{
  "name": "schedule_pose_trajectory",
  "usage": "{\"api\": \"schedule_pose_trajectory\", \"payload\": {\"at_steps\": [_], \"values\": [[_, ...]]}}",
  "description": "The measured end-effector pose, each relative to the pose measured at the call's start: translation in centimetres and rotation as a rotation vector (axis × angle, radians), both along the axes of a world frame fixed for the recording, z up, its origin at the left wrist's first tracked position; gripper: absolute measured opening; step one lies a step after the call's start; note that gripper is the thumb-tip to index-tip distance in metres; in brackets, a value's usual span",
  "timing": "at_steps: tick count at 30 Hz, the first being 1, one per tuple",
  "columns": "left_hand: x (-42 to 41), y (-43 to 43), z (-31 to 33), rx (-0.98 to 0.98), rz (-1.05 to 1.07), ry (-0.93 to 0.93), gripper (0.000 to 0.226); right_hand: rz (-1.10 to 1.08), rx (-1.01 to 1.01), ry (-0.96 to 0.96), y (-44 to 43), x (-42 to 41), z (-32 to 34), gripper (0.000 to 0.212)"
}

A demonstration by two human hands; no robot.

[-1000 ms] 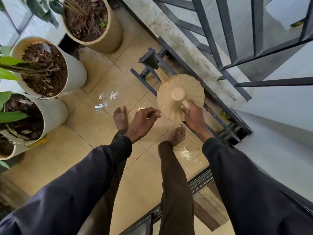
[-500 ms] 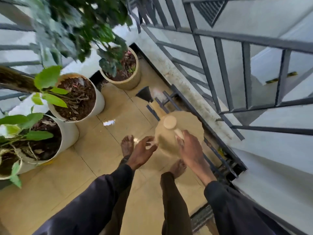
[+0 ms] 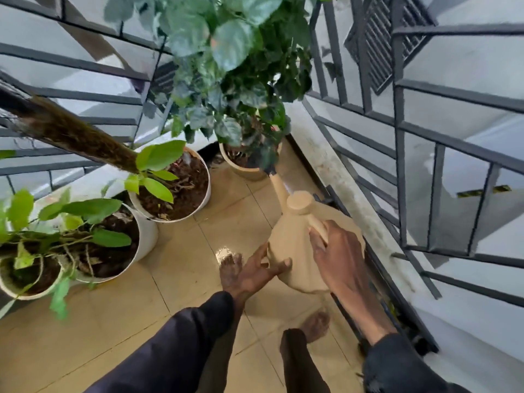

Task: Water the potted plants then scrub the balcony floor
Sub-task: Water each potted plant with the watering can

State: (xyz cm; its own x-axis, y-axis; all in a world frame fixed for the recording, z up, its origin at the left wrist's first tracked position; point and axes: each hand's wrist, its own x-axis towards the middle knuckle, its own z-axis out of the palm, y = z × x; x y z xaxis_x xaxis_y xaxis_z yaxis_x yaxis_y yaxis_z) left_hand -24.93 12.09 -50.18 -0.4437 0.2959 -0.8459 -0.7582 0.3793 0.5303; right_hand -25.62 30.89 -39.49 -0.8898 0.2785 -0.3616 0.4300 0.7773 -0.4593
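Note:
A beige watering can [image 3: 297,245] hangs above the tiled floor, with its spout [image 3: 276,182] pointing at a tan pot [image 3: 241,170] with a bushy dark green plant. My right hand [image 3: 337,259] grips the can's handle from above. My left hand [image 3: 258,269] touches the can's lower left side, fingers spread against the body. Two white pots [image 3: 204,194] [image 3: 147,236] with soil and light green leaves stand to the left, and a third pot [image 3: 17,290] sits at the left edge.
Dark metal railings [image 3: 402,165] enclose the balcony on the right and at the back. A concrete ledge [image 3: 348,188] runs under the right railing. A wet patch [image 3: 224,252] glints on the beige tiles by my left foot. A thick mossy stem [image 3: 65,131] crosses the upper left.
The can has risen from the floor and tipped its spout toward the tan pot. My left hand moved onto the can's side. The view lifted toward the plants.

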Motion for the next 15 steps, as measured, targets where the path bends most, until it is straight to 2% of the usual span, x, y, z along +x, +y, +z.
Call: {"api": "schedule_pose_trajectory", "payload": {"at_steps": [2,7,11,15], "values": [[-1.1,-0.8,-0.6,0.019,0.01,0.007,0.105,0.012,-0.006,0.018,-0.7,-1.9,0.0,0.028],[-3.5,-1.5,-0.8,0.145,0.185,-0.039,0.103,0.059,-0.006,0.046,-2.0,-5.3,0.0,0.024],[-4.7,-1.6,-1.0,0.148,0.232,-0.035,0.09,0.075,-0.017,0.057,-2.0,-6.7,-1.0,0.028],[-4.9,-0.7,-1.4,0.21,0.341,-0.107,0.111,0.102,-0.026,0.087,-1.3,-7.2,-1.2,0.032]]}}
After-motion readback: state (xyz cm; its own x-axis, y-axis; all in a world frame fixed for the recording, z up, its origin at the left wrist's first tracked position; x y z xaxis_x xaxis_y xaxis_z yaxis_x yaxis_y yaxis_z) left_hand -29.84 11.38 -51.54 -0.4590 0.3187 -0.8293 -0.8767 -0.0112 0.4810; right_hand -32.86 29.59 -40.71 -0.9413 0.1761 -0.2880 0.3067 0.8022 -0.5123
